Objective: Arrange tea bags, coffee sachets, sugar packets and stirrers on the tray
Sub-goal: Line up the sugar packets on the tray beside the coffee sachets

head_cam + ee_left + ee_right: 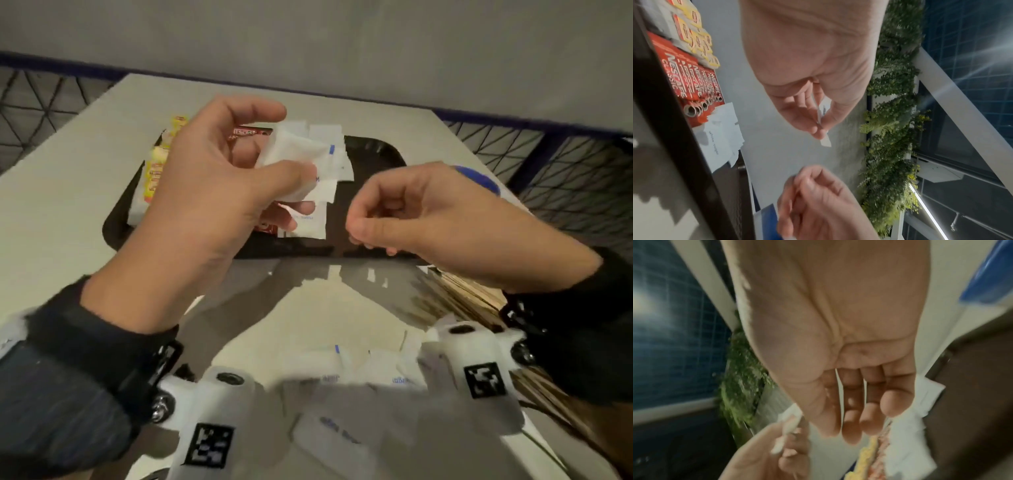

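A dark tray (376, 154) lies on the pale table. Yellow-and-red tea bags (156, 168) line its left side, red coffee sachets (246, 133) sit beside them, and white sugar packets (329, 192) overlap in the middle. My left hand (284, 147) hovers over the tray and pinches a few white sugar packets (298, 150) between thumb and fingers; the left wrist view shows the same held packets (823, 126) edge-on. My right hand (363, 236) hangs over the tray's front right edge, fingers loosely curled, holding nothing.
More white sugar packets (342, 373) lie blurred on the table close to me. Pale wooden sticks (472, 291), likely stirrers, lie at the front right. A blue object (479, 178) sits right of the tray. A wall runs behind the table.
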